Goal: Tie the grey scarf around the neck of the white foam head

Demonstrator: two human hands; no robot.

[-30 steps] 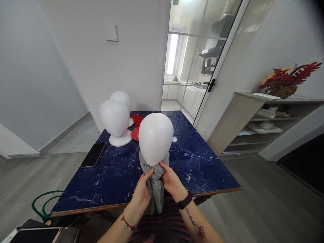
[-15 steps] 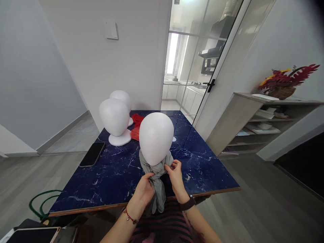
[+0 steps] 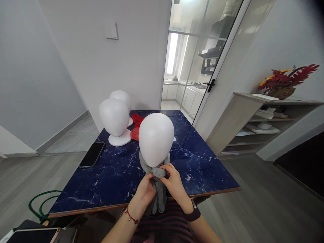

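A white foam mannequin head (image 3: 156,138) stands near the front edge of the table, with a grey scarf (image 3: 159,194) wrapped around its neck. The scarf is knotted or looped under the chin, and its ends hang down over the table edge. My left hand (image 3: 145,190) grips the scarf just below the knot, thumb on top; the other fingers are partly hidden. At the right side of the knot, my right hand (image 3: 174,182) pinches the grey cloth between thumb and fingers.
Two more white mannequin heads (image 3: 114,116) stand at the back left of the blue marbled table (image 3: 202,165). Red cloth (image 3: 136,132) lies beside them. A black phone (image 3: 92,155) rests at the left edge. An open shelf (image 3: 253,125) stands on the right.
My right hand has moved left and slightly down, from the scarf's right side to the knot under the chin. The knot looks rounder now. My left hand has barely shifted.
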